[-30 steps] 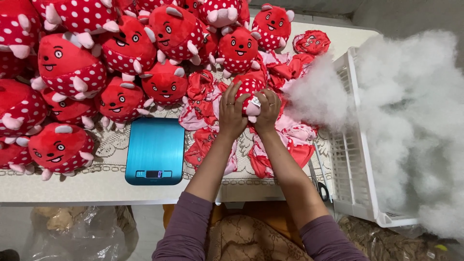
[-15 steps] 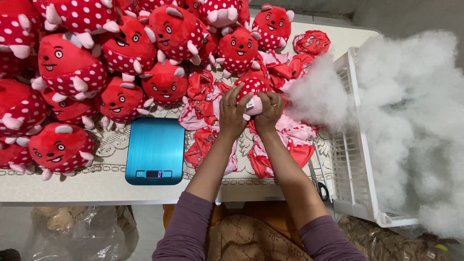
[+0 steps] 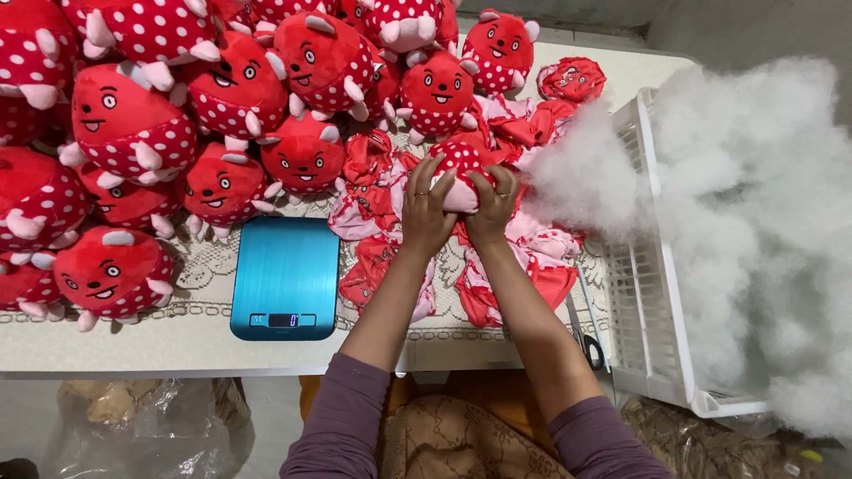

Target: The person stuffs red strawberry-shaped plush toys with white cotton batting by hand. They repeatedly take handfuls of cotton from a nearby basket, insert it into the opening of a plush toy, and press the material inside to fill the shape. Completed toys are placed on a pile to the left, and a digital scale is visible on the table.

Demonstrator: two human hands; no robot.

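Note:
Both hands grip one red plush toy with white dots (image 3: 459, 167) above the table's middle. My left hand (image 3: 426, 208) wraps its left side and my right hand (image 3: 491, 202) squeezes its right side, fingers pressed into the pink underside. Under the hands lies a pile of flat, unstuffed red and pink toy skins (image 3: 390, 239). White stuffing fibre (image 3: 581, 177) spills right beside the toy.
Several stuffed red dotted toys (image 3: 222, 115) crowd the table's left and back. A blue kitchen scale (image 3: 286, 277) sits at the front left. A white plastic crate (image 3: 652, 293) heaped with fluffy filling (image 3: 763, 222) stands on the right. Scissors (image 3: 586, 337) lie by the crate.
The hands have closed tighter around the toy and shifted slightly, kneading it; nothing else has moved.

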